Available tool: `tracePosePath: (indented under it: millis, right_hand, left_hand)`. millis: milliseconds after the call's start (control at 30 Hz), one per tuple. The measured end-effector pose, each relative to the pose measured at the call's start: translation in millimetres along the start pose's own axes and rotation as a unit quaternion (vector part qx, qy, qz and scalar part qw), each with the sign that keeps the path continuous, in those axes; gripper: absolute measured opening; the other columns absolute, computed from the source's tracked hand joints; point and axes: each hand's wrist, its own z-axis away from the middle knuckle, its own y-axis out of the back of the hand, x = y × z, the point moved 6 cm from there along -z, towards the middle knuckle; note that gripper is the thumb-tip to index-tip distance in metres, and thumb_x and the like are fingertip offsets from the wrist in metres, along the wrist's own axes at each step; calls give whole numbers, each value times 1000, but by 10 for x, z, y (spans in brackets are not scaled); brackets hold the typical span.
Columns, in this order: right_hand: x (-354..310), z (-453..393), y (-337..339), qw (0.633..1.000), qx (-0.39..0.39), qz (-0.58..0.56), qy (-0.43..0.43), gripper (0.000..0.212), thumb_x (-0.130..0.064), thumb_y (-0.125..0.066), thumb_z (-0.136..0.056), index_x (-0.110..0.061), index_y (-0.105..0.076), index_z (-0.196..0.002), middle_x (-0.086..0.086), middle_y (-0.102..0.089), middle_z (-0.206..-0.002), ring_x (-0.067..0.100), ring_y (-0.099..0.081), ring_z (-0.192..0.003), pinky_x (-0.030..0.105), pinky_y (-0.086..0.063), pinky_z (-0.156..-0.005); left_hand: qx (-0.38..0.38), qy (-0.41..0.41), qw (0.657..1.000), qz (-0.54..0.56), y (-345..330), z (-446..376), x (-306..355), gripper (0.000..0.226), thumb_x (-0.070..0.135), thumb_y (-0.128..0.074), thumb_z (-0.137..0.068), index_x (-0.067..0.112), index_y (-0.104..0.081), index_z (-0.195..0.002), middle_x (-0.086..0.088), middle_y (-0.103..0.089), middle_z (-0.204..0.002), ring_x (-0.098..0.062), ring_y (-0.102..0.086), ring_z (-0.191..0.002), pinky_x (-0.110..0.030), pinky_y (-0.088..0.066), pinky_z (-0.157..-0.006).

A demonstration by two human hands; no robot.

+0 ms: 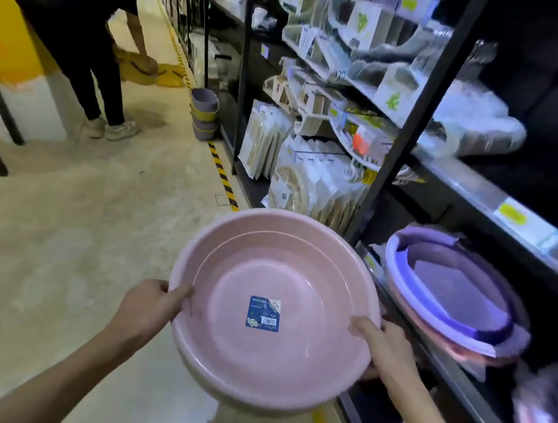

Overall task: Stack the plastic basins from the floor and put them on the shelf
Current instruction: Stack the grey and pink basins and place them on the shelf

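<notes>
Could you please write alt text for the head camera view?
Two hands, left hand and right hand, grip the rim of stacked round pink plastic basins beside a dark metal store shelf holding purple basins.

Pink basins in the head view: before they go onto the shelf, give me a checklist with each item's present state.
1. Left hand grips the rim of the pink basins: ok.
2. Right hand grips the opposite rim: ok.
3. Basins nested: ok, a second rim shows underneath.
4. Stack held level: not ok, tilted toward the camera.
5. Free room on the shelf: cannot tell; purple basins already lie there.
</notes>
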Motion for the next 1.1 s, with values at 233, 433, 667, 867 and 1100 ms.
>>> tracePosePath:
  millis: [233,433,667,867,1100]
  right_hand:
    - [-2163,695,1135,998,42,-13,36,45,-49,-68,-65,-9,-74,-83,16,-74,-91,37,-69,-85,50,-58,-81]
    - [-3177,890,1732,995,79,-36,43,34,-39,-73,-67,-8,-75,-82,18,-72,-88,34,-69,-71,47,-65,-66]
    - [-3452,948,1956,992,108,-47,42,48,-49,-71,-53,-14,-70,-86,14,-70,-97,35,-72,-84,48,-65,-74]
    - [-3363,957,2039,990,129,-57,26,46,-47,-71,-55,-10,-74,-81,19,-71,-94,39,-72,-82,54,-64,-78]
    - [-3024,911,2296,982,168,-80,-7,33,-34,-75,-72,-3,-72,-87,17,-67,-82,30,-62,-57,32,-56,-45]
  left_hand:
    - [-17,-40,998,47,1238,227,2105,52,62,-59,-57,11,-65,-61,-5,-63,-58,-26,-60,-59,-37,-46,-62]
    - [-30,-75,992,92,1696,250,3179,64,57,-60,-62,-2,-73,-82,-12,-70,-79,-28,-64,-71,-37,-44,-66]
    - [-38,-87,989,114,1721,163,3545,36,42,-64,-82,7,-72,-85,-16,-71,-95,-29,-64,-85,-35,-43,-63]
    - [-79,-101,986,108,1524,56,3686,45,51,-63,-61,9,-71,-75,-16,-72,-85,-32,-69,-83,-40,-53,-65]
    - [-117,-122,982,83,1077,-120,3927,50,57,-62,-59,9,-75,-60,-3,-72,-56,-22,-70,-63,-30,-49,-56]
